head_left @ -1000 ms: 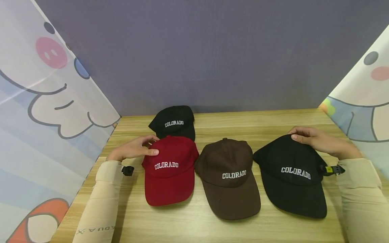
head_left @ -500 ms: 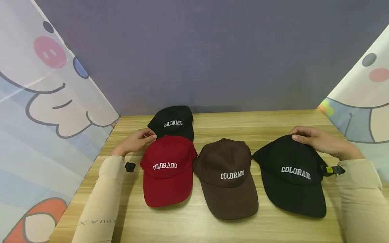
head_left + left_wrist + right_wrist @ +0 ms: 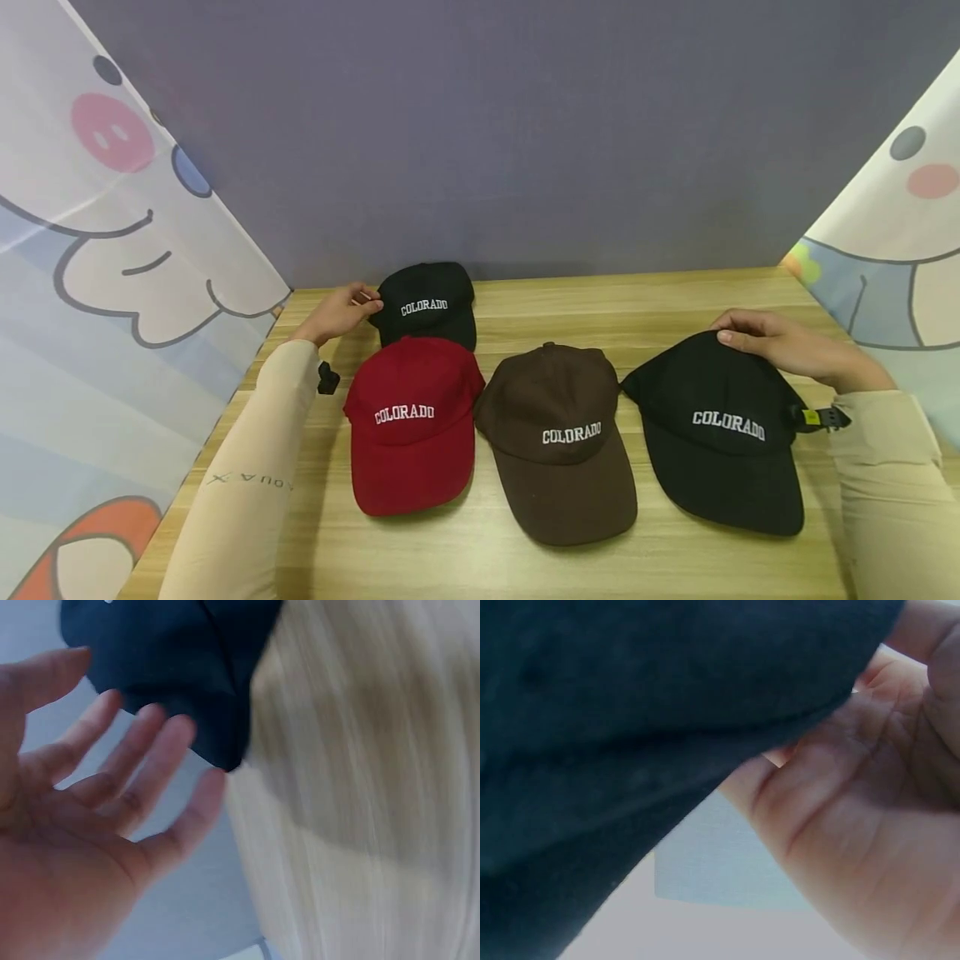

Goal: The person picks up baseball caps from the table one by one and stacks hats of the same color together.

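Observation:
Four "COLORADO" baseball caps are not all in one row: a black cap sits at the back left, partly hidden behind the red cap. My left hand is at the left edge of that back cap; in the left wrist view its fingers are spread loosely, fingertips right at the cap's edge. At the right, my right hand pinches the crown of a larger-looking black cap, thumb in front and fingers behind. Close up in the right wrist view, dark cloth covers part of that hand.
A brown cap lies between the red cap and the right-hand black one, brims toward me. The wooden table meets a grey panel at the back. Cartoon-printed sheets slope along both sides.
My left hand has left the red cap's crown and moved up and away to the back black cap's left side. The right hand keeps its hold on the right black cap.

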